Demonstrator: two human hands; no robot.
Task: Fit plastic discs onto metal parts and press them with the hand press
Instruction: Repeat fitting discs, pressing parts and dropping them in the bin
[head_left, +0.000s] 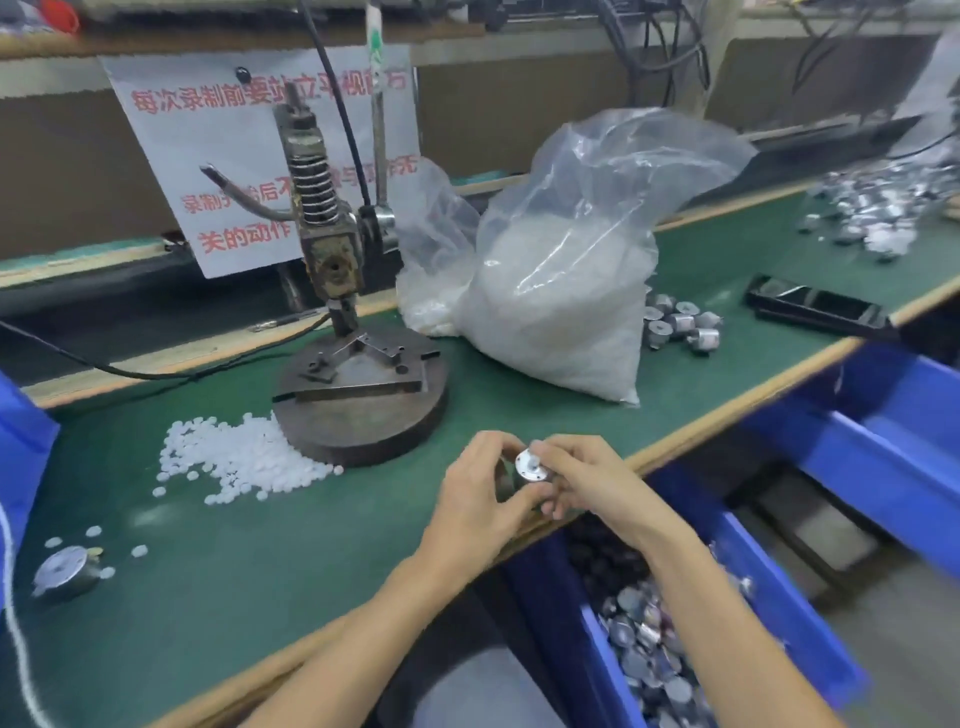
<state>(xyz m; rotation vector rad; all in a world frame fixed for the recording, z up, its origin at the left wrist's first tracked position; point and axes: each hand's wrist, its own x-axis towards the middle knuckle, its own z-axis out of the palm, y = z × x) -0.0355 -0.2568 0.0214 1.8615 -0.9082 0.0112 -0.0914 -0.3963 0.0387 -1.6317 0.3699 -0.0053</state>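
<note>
My left hand (480, 499) grips a small round metal part (527, 470) near the front edge of the green bench. My right hand (582, 475) pinches a white plastic disc (525, 459) against the top face of that part. The hand press (340, 291) stands behind them on its round iron base (363, 415), its ram raised and the fixture under it bare. A heap of loose white discs (244, 457) lies left of the base.
A large clear bag of white discs (561, 291) stands right of the press, with several metal parts (680, 322) beside it. A blue bin (727, 623) of metal parts sits below the bench edge. One metal part (67, 571) lies far left among stray discs. A black tray (815, 306) rests at right.
</note>
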